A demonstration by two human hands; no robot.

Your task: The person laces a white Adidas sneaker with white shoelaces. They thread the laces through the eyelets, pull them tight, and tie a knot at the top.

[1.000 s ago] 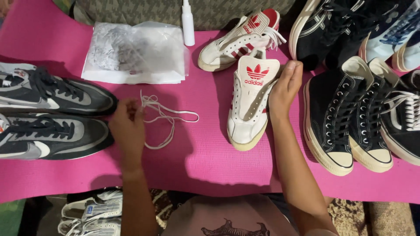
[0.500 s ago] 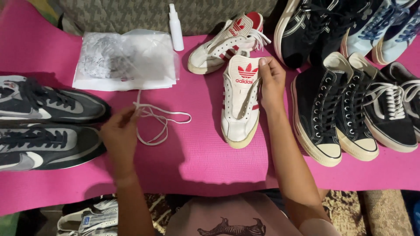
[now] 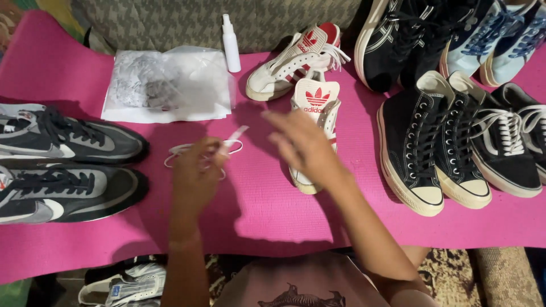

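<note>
Hands working with a white shoelace over a pink mat.
The left hand (image 3: 196, 173) is pinching the shoelace (image 3: 230, 139) above the mat (image 3: 256, 216); the right hand (image 3: 301, 145) is hovering spread just beside it, over a white sneaker (image 3: 315, 102).

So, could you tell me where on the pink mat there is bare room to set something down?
The widest bare strip of the pink mat runs along its near edge, between the grey sneakers and the black high-tops. The far side is crowded with the plastic bag, spray bottle and more shoes.
</note>
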